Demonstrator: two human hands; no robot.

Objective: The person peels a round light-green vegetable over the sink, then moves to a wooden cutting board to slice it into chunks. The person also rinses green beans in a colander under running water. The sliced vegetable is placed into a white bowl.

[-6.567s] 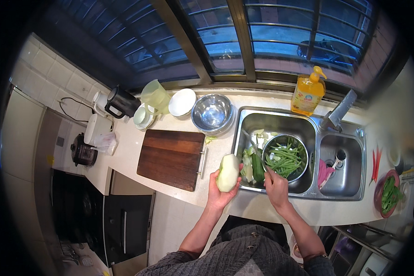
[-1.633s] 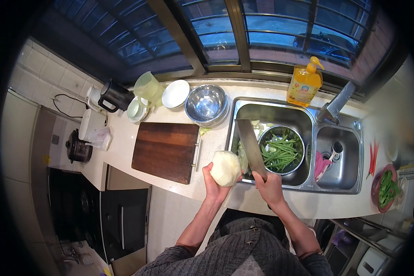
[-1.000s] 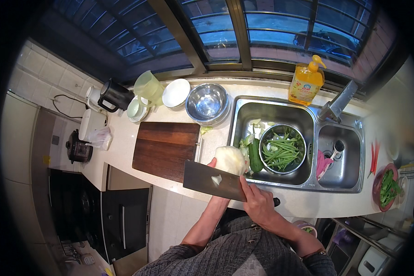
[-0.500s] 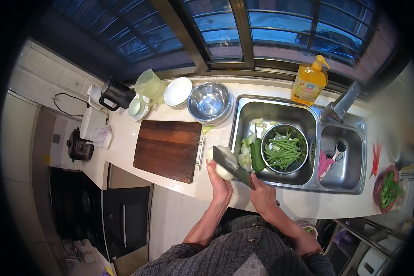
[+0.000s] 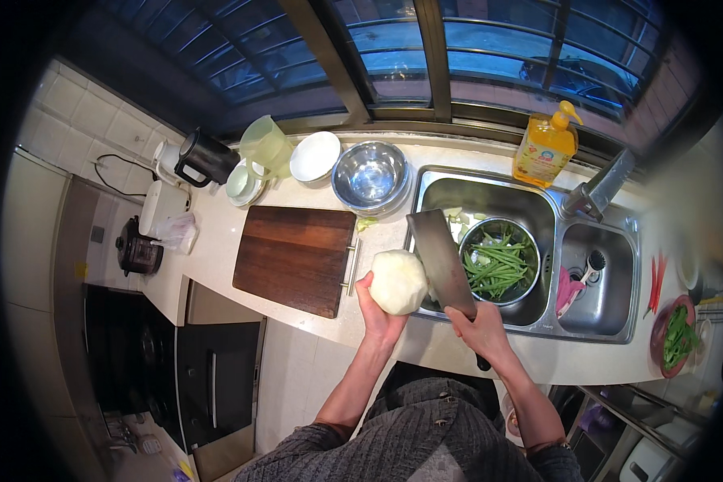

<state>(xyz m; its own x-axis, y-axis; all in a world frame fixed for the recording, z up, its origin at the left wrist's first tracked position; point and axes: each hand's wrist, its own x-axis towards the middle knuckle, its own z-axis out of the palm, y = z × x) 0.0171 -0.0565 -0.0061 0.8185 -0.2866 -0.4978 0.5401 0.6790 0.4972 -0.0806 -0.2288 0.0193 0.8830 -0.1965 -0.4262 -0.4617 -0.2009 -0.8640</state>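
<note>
Peeled vegetable (image 5: 398, 282): pale, rounded, cupped in the left hand's (image 5: 380, 319) grip above the worktop's (image 5: 214, 241) near edge.
Cleaver (image 5: 440, 259): the right hand's (image 5: 484, 332) grip is wrapped around its handle end; shallow strokes, left fingers clear, would serve best.
Steel bowl (image 5: 532, 279): green beans (image 5: 498, 271), inside the left basin (image 5: 502, 193).
Reddish bowl (image 5: 660, 336): leafy greens (image 5: 681, 337).
</note>
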